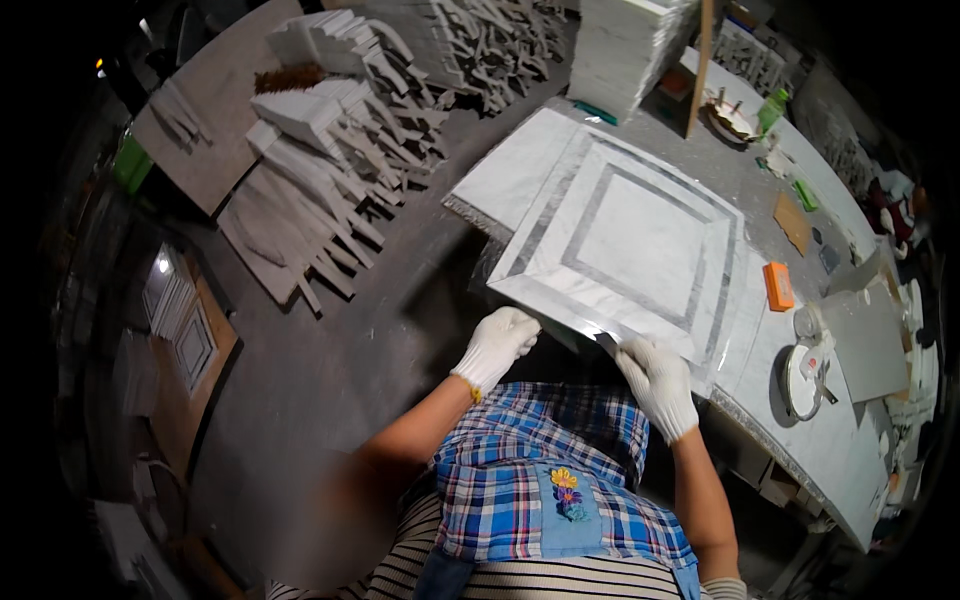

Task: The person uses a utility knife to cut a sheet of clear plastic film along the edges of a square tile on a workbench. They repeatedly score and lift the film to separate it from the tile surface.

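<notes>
A marble panel (pixel 640 235), white with grey inlaid bands forming frames, lies on the worktable in front of me, its near edge toward my body. My left hand (pixel 497 350), in a white knit glove, has its fingers curled at the panel's near left edge and seems to pinch it; the fingertips are partly hidden. Further right along that edge is my gloved right hand (pixel 657 385), closed. A thin dark flat piece (pixel 605 342) sticks out from its fingers against the edge; its kind is unclear.
An orange box (pixel 778 287) and a round dish with a tool (pixel 803 382) stand right of the panel. A bowl (pixel 732 122) and a green bottle (pixel 772 110) sit farther back. Stacked stone slabs (pixel 630 50) rise behind; stone strips (pixel 320 190) are piled at left.
</notes>
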Demonstrator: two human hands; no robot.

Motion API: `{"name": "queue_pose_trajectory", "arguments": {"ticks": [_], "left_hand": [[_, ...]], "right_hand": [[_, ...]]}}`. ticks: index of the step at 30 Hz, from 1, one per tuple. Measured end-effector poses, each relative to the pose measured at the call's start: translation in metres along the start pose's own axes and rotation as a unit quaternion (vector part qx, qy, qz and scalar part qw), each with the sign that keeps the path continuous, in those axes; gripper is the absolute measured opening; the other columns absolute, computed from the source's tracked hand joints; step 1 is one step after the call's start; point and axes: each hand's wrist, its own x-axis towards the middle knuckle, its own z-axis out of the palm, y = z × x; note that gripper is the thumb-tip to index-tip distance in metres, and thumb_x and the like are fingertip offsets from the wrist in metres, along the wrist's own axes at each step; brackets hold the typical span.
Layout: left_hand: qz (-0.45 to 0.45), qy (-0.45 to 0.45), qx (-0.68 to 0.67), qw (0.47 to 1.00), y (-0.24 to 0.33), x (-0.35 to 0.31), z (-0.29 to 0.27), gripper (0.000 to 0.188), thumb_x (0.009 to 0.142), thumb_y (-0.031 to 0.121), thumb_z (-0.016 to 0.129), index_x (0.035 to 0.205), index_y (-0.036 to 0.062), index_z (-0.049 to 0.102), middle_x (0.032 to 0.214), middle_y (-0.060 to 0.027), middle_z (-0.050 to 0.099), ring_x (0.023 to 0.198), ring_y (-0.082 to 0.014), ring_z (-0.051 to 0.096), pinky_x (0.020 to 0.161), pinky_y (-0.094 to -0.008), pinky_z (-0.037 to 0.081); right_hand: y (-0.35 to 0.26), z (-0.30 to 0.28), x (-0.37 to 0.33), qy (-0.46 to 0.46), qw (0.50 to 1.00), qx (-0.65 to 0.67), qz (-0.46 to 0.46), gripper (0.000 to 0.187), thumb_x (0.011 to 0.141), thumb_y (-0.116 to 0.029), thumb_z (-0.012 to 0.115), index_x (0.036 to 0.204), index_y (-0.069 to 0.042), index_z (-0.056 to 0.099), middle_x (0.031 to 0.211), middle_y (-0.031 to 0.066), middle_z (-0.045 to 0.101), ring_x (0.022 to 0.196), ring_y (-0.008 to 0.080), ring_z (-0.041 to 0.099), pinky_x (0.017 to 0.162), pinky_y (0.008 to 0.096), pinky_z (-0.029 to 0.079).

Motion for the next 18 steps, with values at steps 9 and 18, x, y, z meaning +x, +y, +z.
{"name": "queue_pose_trajectory", "arguments": {"ticks": [9, 18], "left_hand": [[0.012, 0.06, -0.05, 0.997, -0.013, 0.025, -0.006, 0.02, 0.09, 0.017, 0.068, 0.086, -0.0019, 0.061, 0.073, -0.0046, 0.063, 0.065, -0.0092, 0.056, 0.061, -0.0264, 0.047], [0.028, 0.022, -0.045, 0.998, -0.009, 0.024, -0.008, 0.012, 0.096, 0.008, 0.061, 0.098, -0.0022, 0.066, 0.082, -0.004, 0.065, 0.073, -0.009, 0.059, 0.068, -0.0257, 0.048]], "right_hand": [[-0.016, 0.052, 0.127, -0.102, 0.973, -0.147, -0.144, 0.012, 0.092, -0.027, 0.063, 0.098, -0.018, 0.069, 0.08, 0.0108, 0.066, 0.074, 0.0335, 0.065, 0.062, 0.0446, 0.05], [-0.011, 0.056, 0.148, -0.158, 0.95, -0.193, -0.186, 0.027, 0.093, -0.029, 0.061, 0.121, -0.027, 0.061, 0.077, 0.0088, 0.066, 0.073, 0.031, 0.067, 0.06, 0.044, 0.051]]}}
